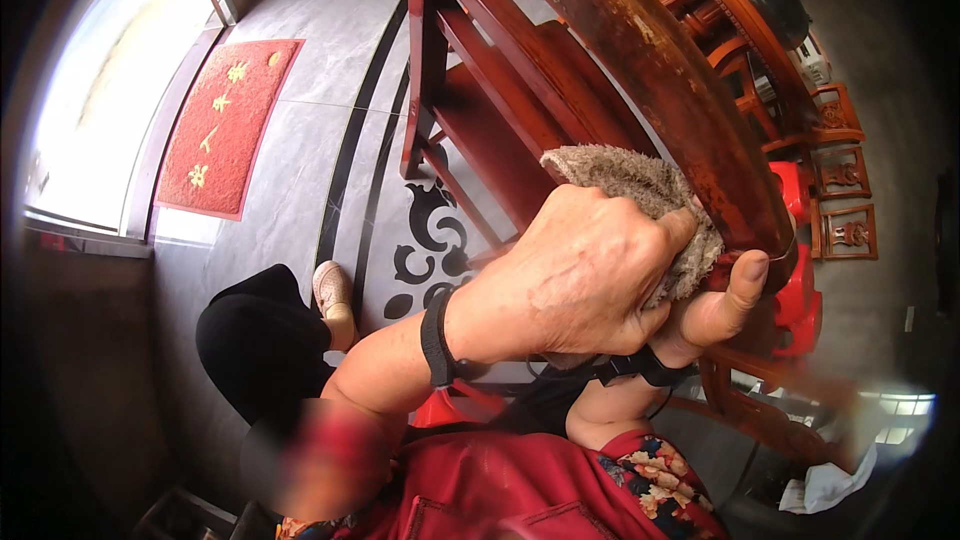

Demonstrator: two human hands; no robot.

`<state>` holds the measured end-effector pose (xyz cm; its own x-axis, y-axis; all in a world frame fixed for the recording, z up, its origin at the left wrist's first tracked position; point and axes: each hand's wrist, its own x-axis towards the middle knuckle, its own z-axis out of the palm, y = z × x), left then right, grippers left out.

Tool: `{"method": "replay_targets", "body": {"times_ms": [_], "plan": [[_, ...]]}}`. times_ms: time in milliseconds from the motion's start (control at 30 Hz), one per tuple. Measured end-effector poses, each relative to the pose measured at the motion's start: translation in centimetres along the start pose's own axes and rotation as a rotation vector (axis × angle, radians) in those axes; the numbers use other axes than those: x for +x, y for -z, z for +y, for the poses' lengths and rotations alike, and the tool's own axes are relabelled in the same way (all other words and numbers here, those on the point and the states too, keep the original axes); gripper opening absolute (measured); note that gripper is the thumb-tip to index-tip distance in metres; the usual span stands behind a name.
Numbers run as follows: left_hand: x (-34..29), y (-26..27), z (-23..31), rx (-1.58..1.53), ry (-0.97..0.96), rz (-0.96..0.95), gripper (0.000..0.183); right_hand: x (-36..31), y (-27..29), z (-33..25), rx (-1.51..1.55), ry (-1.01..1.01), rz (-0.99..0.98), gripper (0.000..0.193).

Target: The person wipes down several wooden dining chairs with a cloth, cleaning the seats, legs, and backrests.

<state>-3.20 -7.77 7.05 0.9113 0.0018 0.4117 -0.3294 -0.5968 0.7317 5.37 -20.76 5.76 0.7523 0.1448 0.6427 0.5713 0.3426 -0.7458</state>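
My left hand (575,270), with a black band at its wrist, is closed on a fluffy grey-brown cleaning cloth (635,180). The cloth presses against the side of a dark red wooden furniture rail (680,75), whose varnish looks worn and patchy. Just below the rail's near end is my right hand (715,310), its thumb raised beside the wood. Its other fingers are hidden, partly behind my left hand, so their grip cannot be made out. Slatted red wooden furniture (500,90) stands beyond the cloth.
A red doormat (228,125) lies by the bright doorway at left. Grey tiles with a black floral pattern (430,230) cover the floor. Red plastic stools (797,305) and carved wooden chairs (843,175) stand at right. A white cloth or bag (828,483) is at lower right.
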Motion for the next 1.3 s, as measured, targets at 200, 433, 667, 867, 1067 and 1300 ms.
{"method": "replay_targets", "body": {"times_ms": [200, 433, 667, 867, 1067, 1300], "plan": [[-3.0, -3.5, -2.0, -0.033, -0.123, 0.412, 0.038, 0.3, 0.8, 0.7, -0.053, 0.066, -0.049, 0.052], [-7.0, -5.1, -8.3, 0.005, 0.173, 0.216, 0.027, 0.6, 1.0, 0.0, -0.192, 0.109, -0.145, 0.042], [-10.4, -0.9, -9.6, 0.128, 0.423, 0.09, 0.032, -1.3, 0.5, 1.2, -0.055, -0.038, -0.199, 0.049], [-13.7, -2.3, -16.4, 0.338, 0.747, 0.075, 0.038, -5.0, 3.2, 6.9, -0.302, -0.162, -0.297, 0.059], [-14.7, -5.9, -16.3, 0.322, 0.761, -0.26, 0.028, -5.7, 4.1, 10.5, -0.106, -0.109, -0.39, 0.04], [-15.8, -9.7, -18.7, 0.225, 0.687, -0.254, 0.025, -7.5, 6.2, 13.7, 0.025, -0.31, -0.44, 0.012]]}}
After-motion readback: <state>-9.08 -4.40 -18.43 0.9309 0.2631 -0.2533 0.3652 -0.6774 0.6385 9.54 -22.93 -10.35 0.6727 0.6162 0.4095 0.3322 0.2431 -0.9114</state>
